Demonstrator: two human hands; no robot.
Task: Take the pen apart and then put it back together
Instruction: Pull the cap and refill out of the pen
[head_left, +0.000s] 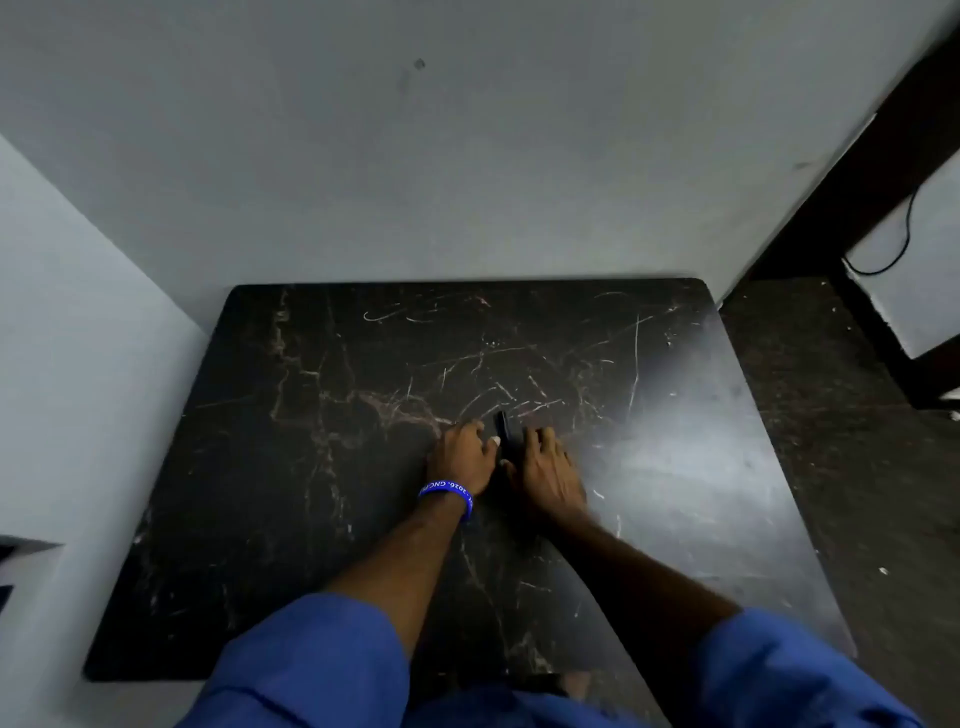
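Both hands meet near the middle of the dark, scratched bench (311, 467). The black pen (503, 428) stands up between them, its top poking out. The left hand (462, 457) and right hand (545, 467) curl around it, gripping.

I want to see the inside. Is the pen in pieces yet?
Cannot tell. The dark pen sits between the left hand and right hand, mostly hidden and blurred.

Scratched black marble-patterned tabletop (322, 467), pale grey wall (467, 156), dark wooden frame (872, 171) at right, black cable (904, 244), speckled dark floor (831, 415)
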